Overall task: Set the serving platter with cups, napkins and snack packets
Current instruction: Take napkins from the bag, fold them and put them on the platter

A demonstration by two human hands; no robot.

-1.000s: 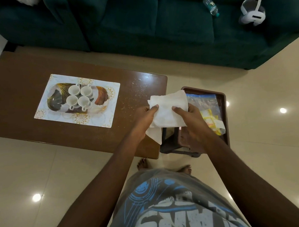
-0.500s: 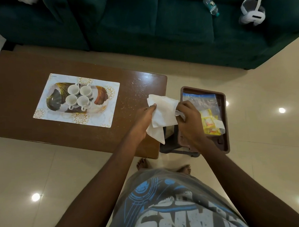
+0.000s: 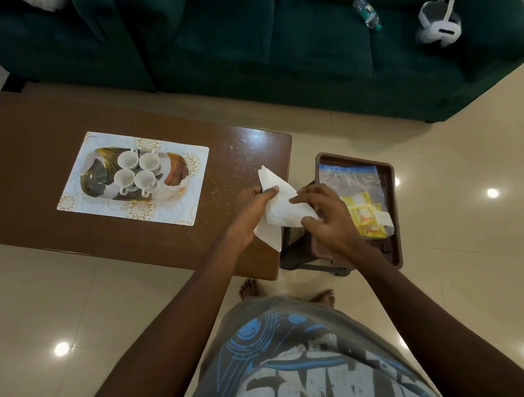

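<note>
A white paper napkin (image 3: 280,203), folded into a rough triangle, is held in the air over the right end of the brown coffee table (image 3: 27,142). My left hand (image 3: 253,206) pinches its left side with thumb on top. My right hand (image 3: 327,215) grips its right corner with fingers spread. The patterned serving platter (image 3: 96,172) lies on a white placemat (image 3: 80,188) at the table's left and carries several white cups (image 3: 136,170). Yellow snack packets (image 3: 365,213) lie in a brown tray (image 3: 392,192) to the right.
A clear zip bag (image 3: 348,176) lies in the brown tray, which rests on a dark stool (image 3: 296,254). A green sofa (image 3: 248,43) runs along the back, with a water bottle (image 3: 366,12) and a white headset (image 3: 438,25) on it. Crumbs speckle the table's right end.
The napkin was spread flat between both hands, then folded over. It is now a narrower triangle, and my right hand has shifted to its right corner.
</note>
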